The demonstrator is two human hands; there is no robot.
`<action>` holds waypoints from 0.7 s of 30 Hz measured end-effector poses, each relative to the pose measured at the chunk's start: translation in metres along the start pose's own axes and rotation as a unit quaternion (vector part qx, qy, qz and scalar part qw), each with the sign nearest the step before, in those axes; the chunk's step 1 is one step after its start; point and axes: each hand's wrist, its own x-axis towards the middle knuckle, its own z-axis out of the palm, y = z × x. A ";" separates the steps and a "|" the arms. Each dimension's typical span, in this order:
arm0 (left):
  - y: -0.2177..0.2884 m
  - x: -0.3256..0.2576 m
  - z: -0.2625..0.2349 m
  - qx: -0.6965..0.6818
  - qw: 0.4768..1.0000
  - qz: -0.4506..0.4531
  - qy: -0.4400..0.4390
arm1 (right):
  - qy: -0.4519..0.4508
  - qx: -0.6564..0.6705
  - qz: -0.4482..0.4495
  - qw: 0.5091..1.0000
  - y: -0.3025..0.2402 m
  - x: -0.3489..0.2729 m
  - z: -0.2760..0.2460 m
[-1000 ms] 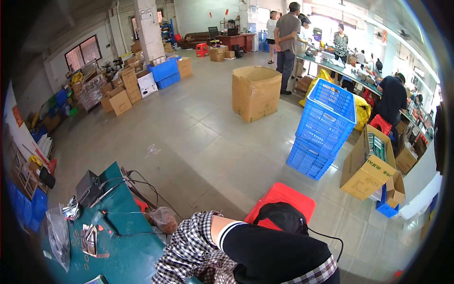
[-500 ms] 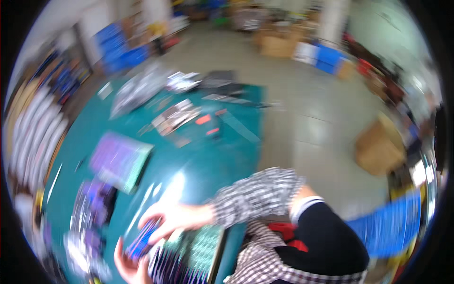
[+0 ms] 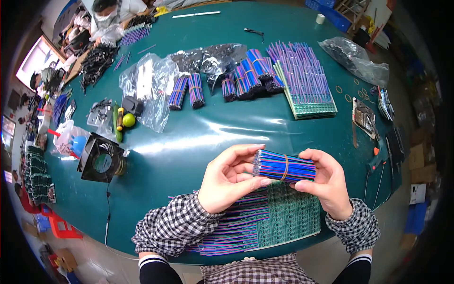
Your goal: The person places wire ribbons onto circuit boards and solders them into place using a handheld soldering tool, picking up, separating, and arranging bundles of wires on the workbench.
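Note:
A bundle of thin blue, pink and black wires (image 3: 298,166), bound by a tan rubber band (image 3: 285,169), is held level in front of me. My left hand (image 3: 226,181) grips the end with the bare silvery tips. Fingers and thumb of my right hand (image 3: 329,183) close on the opposite end. Just below the bundle lies a panel of green circuit boards (image 3: 295,220), with loose coloured wires (image 3: 231,225) spread along its left side. My forearms partly cover these wires.
Several banded wire bundles (image 3: 187,91) and a wired board stack (image 3: 307,83) lie farther back, near clear plastic bags (image 3: 146,90). At left are a small black fan (image 3: 100,158), a cucumber and a green fruit. Tools (image 3: 378,161) lie right; another person (image 3: 111,16) sits far left.
The view has swung round, bringing the far table and another person into sight. The bundle and both my hands have moved from the lower left to the middle, above the boards.

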 end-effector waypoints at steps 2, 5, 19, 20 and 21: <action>-0.002 0.002 -0.001 0.012 1.000 -0.003 -0.018 | 0.010 0.008 0.012 1.000 0.002 0.001 -0.002; -0.004 0.005 -0.001 0.003 1.000 -0.009 -0.014 | 0.023 0.012 0.033 0.999 0.004 0.003 -0.002; -0.005 0.007 0.002 0.053 0.998 -0.004 -0.025 | 0.040 -0.001 0.020 0.999 0.014 0.006 -0.007; -0.006 0.007 0.002 0.052 0.998 -0.007 -0.026 | 0.041 0.000 0.019 0.999 0.014 0.006 -0.007; -0.006 0.007 0.002 0.052 0.998 -0.010 -0.026 | 0.041 0.000 0.020 0.999 0.014 0.006 -0.007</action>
